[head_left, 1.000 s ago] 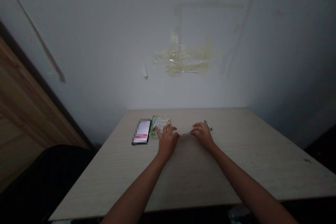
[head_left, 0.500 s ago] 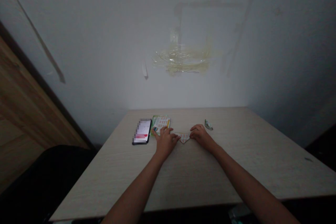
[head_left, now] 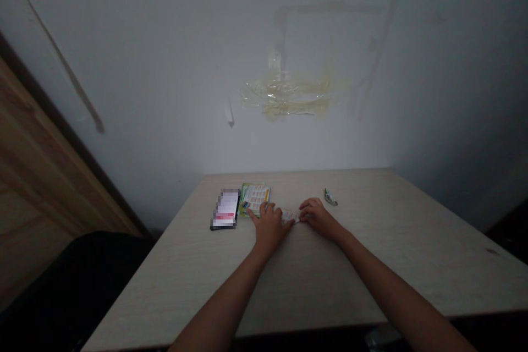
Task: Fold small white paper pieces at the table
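Observation:
A small folded paper (head_left: 292, 215) with rows of coloured print lies on the table between my two hands. My left hand (head_left: 269, 226) holds its left side between thumb and index finger, the thumb pressing along the near edge; the other fingers are spread toward a printed sheet. At the right end, my right hand (head_left: 319, 216) pinches the paper with bent fingers that hide its corner. Left of it, a stack of printed sheets (head_left: 256, 194), white over green, lies close to my left fingertips.
A phone (head_left: 226, 209) with a lit, partly blurred screen lies left of the stack. A small crumpled green-and-white scrap (head_left: 330, 197) rests beyond my right hand. The wooden table (head_left: 371, 275) meets a grey wall (head_left: 165, 66) with old tape. A black chair-like shape (head_left: 82, 286) stands at left.
My left hand has shifted slightly right over the folded paper, its thumb moving along the near edge and covering the pointed tip that showed before. The right hand stays almost in place.

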Action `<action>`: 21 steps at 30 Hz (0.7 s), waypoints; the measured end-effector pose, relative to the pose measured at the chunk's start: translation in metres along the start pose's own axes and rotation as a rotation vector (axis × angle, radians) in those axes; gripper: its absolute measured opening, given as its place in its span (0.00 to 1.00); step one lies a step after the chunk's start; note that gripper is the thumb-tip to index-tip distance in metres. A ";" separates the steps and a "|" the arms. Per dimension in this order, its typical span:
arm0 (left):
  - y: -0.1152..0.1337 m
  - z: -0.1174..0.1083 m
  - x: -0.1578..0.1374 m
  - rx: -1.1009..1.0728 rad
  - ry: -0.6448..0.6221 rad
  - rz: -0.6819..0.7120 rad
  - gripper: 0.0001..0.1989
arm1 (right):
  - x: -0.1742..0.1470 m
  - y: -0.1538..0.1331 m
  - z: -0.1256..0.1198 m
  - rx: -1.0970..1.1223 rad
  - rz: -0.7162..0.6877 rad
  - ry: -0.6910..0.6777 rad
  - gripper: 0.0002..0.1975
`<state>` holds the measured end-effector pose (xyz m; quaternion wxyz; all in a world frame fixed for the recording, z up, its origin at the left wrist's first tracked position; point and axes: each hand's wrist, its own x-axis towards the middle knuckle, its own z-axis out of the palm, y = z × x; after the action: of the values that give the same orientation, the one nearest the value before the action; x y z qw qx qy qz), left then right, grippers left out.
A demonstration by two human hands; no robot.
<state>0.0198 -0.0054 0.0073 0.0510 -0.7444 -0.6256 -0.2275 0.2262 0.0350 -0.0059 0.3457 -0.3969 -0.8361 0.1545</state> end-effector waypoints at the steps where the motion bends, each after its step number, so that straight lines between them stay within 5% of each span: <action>1: 0.001 0.001 0.000 0.004 -0.005 0.001 0.21 | 0.000 0.000 0.001 0.003 0.016 0.005 0.02; 21: -0.001 0.007 0.003 -0.013 -0.011 -0.002 0.21 | 0.005 0.005 0.022 -0.050 0.252 0.119 0.02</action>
<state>0.0211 -0.0001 0.0015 0.0427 -0.7455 -0.6250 -0.2276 0.2116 0.0425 -0.0217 0.3626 -0.5158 -0.7612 0.1517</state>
